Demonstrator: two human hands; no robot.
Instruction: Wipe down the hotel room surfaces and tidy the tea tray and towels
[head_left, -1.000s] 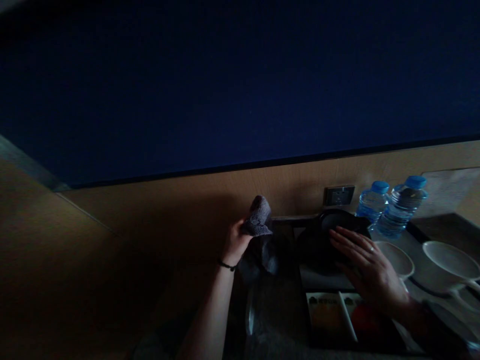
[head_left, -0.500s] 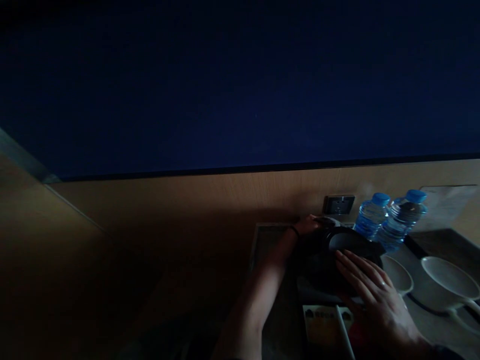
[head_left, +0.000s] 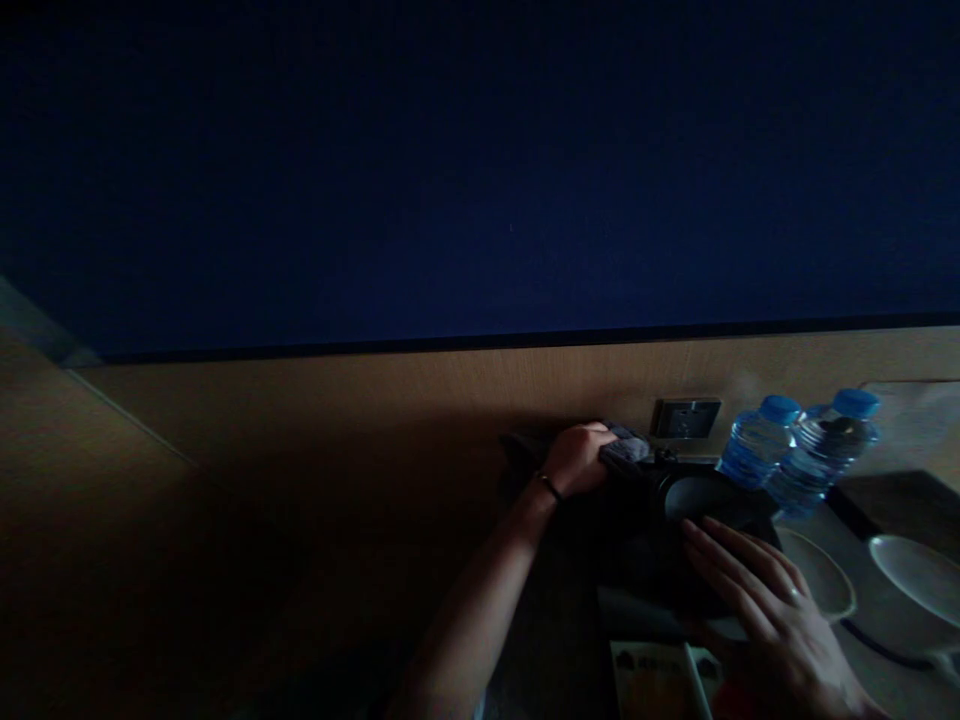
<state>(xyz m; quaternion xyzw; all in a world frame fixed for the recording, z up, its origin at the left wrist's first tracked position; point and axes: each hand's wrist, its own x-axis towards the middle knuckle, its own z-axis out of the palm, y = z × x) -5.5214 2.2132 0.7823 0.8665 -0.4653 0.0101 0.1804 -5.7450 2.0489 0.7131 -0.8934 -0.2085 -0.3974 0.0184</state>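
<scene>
My left hand (head_left: 581, 460) is closed on a grey cloth (head_left: 626, 448) against the back edge of the counter, by the wall. Just right of it stands a black kettle (head_left: 701, 495) with a round top, dim in the shadow. Across the kettle's near right side lies my right hand (head_left: 772, 610), its fingers stretched out and resting on the top. The thumb is hard to make out. Below the kettle, a box of packets (head_left: 652, 680) with a pale divider shows partly under the right hand.
Two water bottles (head_left: 757, 440) with blue caps stand behind the kettle, near a wall socket (head_left: 686, 418). Pale cups (head_left: 919, 575) sit at the right on the counter. A large dark screen (head_left: 480, 180) hangs above. Deep shadow covers the lower left.
My left hand has moved left along the wall side, and more of the grey cloth shows. My right hand stays on the kettle. The view has shifted slightly.
</scene>
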